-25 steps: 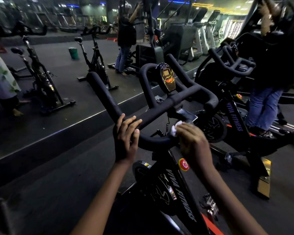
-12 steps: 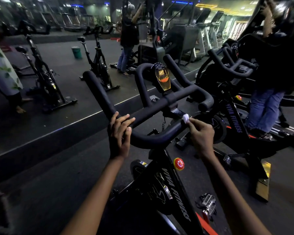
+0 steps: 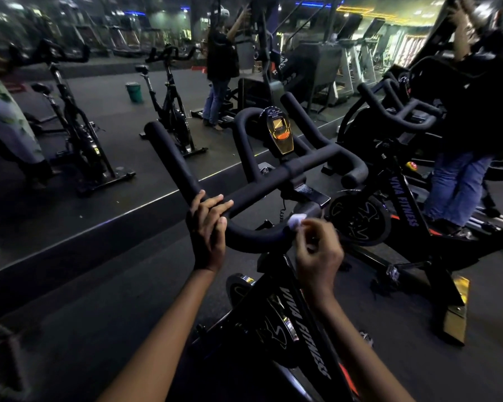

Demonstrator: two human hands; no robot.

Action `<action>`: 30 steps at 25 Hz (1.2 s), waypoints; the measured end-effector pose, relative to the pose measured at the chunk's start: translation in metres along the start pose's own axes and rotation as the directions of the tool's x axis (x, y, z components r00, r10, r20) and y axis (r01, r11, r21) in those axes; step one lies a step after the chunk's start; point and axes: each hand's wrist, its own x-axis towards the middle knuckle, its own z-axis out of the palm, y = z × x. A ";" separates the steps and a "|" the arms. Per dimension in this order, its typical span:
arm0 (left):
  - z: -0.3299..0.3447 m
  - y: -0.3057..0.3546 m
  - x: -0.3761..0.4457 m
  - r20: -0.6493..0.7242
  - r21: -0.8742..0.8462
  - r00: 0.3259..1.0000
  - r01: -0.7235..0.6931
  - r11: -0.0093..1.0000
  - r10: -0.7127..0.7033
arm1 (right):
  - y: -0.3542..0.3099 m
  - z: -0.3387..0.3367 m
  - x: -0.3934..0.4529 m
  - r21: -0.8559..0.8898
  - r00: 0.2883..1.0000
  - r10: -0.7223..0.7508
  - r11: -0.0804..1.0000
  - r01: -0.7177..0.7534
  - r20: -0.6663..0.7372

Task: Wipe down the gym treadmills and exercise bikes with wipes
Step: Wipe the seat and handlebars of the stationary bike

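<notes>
Presently the wipe (image 3: 296,220) is pinched in right hand (image 3: 320,250) fingertips against the handlebar (image 3: 253,237) near loop; left hand (image 3: 208,227) fingers are curled round it. Risk: small wad may slip, leaving bar unwiped.

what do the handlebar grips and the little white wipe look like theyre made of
Handlebar grips: probably matte black foam or rubber padding, thick, rounded and without shine. Wipe in the right hand: seemingly soft tissue or nonwoven cloth, white and bunched up; too small to be sure.
</notes>
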 end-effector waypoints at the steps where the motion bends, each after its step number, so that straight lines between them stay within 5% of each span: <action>1: -0.001 0.000 0.000 0.001 -0.002 1.000 -0.002 1.000 0.002 | -0.007 0.001 -0.014 0.021 0.997 -0.030 0.999 0.029 0.067; 3: -0.001 -0.001 0.000 0.011 0.004 1.000 -0.007 1.000 0.007 | -0.007 0.000 -0.017 0.022 0.992 -0.067 0.998 0.065 0.102; 8: -0.004 -0.005 0.001 0.044 0.050 0.998 -0.054 0.997 0.052 | 0.014 0.000 0.031 -0.092 0.983 0.129 0.986 -0.142 -0.132; 14: -0.006 -0.006 0.002 0.052 0.068 0.996 -0.071 0.995 0.068 | -0.025 0.009 -0.025 -0.105 0.972 -0.130 0.983 0.153 0.196; 21: -0.008 -0.006 0.002 0.065 0.065 0.994 -0.091 0.994 0.087 | 0.004 -0.007 0.065 -0.297 0.974 0.026 0.954 0.043 0.223; 24: -0.008 -0.006 0.002 0.069 0.076 0.993 -0.098 0.992 0.093 | 0.006 -0.001 0.087 -0.432 0.937 0.148 0.902 0.004 0.318; 30: -0.011 -0.006 0.003 0.111 0.088 0.992 -0.076 0.993 0.066 | -0.038 0.014 0.048 -0.448 0.772 0.041 0.833 0.325 0.635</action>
